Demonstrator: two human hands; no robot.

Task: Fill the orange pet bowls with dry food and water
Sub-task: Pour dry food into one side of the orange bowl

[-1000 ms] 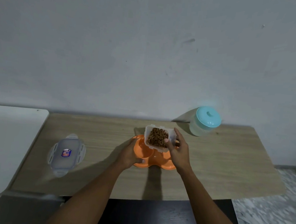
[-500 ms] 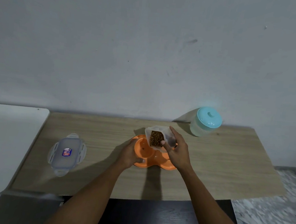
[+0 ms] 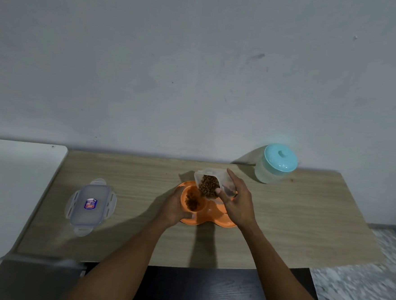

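Observation:
An orange double pet bowl (image 3: 207, 217) sits mid-table. My left hand (image 3: 173, 206) grips its left rim. My right hand (image 3: 238, 205) holds a clear plastic food container (image 3: 210, 183) tilted steeply toward the left over the bowl. Brown dry food (image 3: 208, 185) slides to the container's mouth, and a pile of kibble (image 3: 192, 199) lies in the left bowl. The right bowl is mostly hidden behind my right hand. A translucent jar with a teal lid (image 3: 276, 163) stands at the back right of the table.
The container's clear lid (image 3: 90, 205) with a label lies flat on the wooden table (image 3: 305, 216) at the left. A white surface (image 3: 14, 184) adjoins the table's left side. A wall runs along the back edge; marbled floor shows at the right.
My right hand has tipped the food container further to the left, and kibble has fallen into the left bowl. My left hand has stayed on the bowl's rim.

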